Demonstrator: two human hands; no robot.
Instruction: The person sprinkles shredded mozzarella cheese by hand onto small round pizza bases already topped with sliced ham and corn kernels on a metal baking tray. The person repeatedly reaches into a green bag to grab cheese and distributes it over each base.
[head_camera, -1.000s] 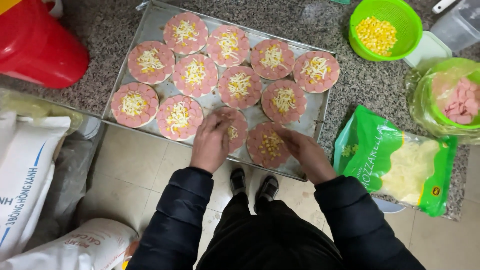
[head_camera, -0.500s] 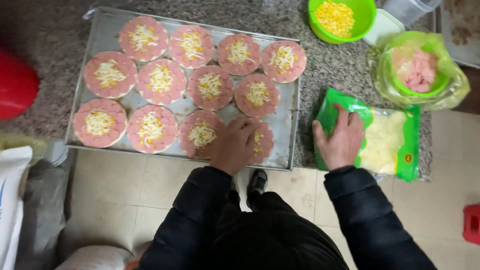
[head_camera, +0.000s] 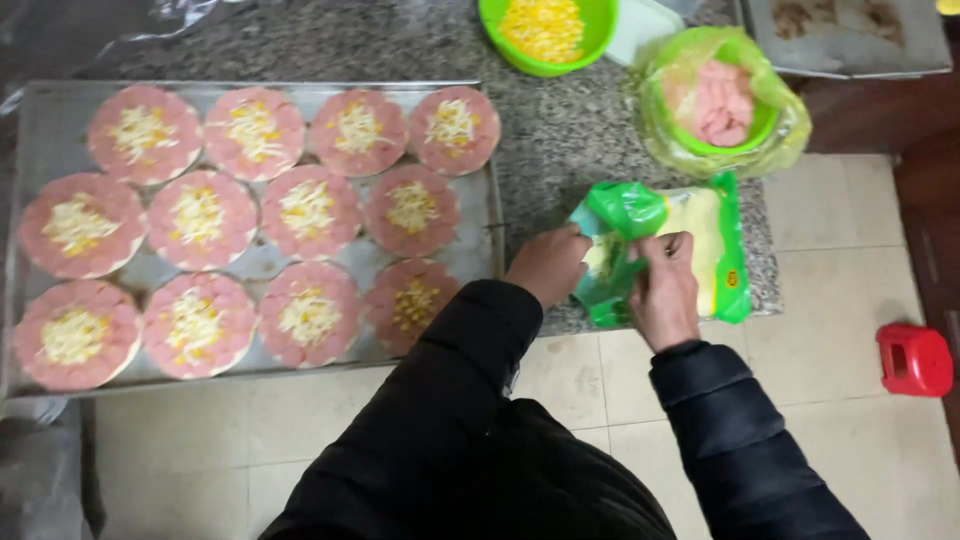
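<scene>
I have both hands on the cheese bag (head_camera: 690, 250), which lies at the worktop (head_camera: 560, 130) edge, just right of the tray (head_camera: 250, 265). My left hand (head_camera: 548, 265) pinches the bag's crumpled green mouth; my right hand (head_camera: 665, 290) grips the same opening from the near side, fingers curled into the film. The bag looks soft and light, thin slippery plastic over loose shredded cheese, so I judge it will sag and spill if lifted by one corner; the gathered mouth is the place to hold. It is green with a clear window showing pale yellow shreds. Behind it sit a corn bowl (head_camera: 545, 30) and a bagged bowl of ham (head_camera: 720, 100).
</scene>
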